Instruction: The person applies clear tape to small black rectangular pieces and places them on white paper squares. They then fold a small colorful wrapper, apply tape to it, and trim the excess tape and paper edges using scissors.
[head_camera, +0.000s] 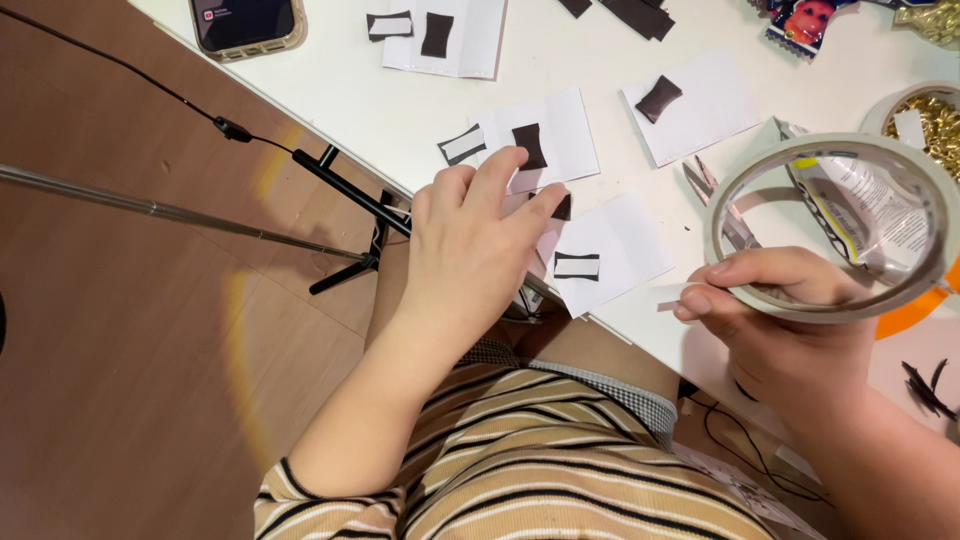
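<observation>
Left hand (470, 245): lay palm-down at table edge, fingers spread, tips pressed on a small white paper slip with a dark brown patch (548, 205); not clamped on anything.
Right hand (770, 300): thumb and fingers closed round the rim of a large roll of clear adhesive tape (830, 225), held tilted above the table; short tape end stuck out left of thumb.
Hands: apart, the slips between them.
White paper slip w/ black-edged window (605, 252): flat, just right of left fingertips.
Other white slips w/ dark patches (548, 135): spread farther up the white tabletop (360, 90).
Metal scissors (715, 195): lay under the roll, partly hidden.
Phone, dark screen (245, 22): top left corner of table.
Black tripod stand (350, 205): on brown floor, beside table edge.
</observation>
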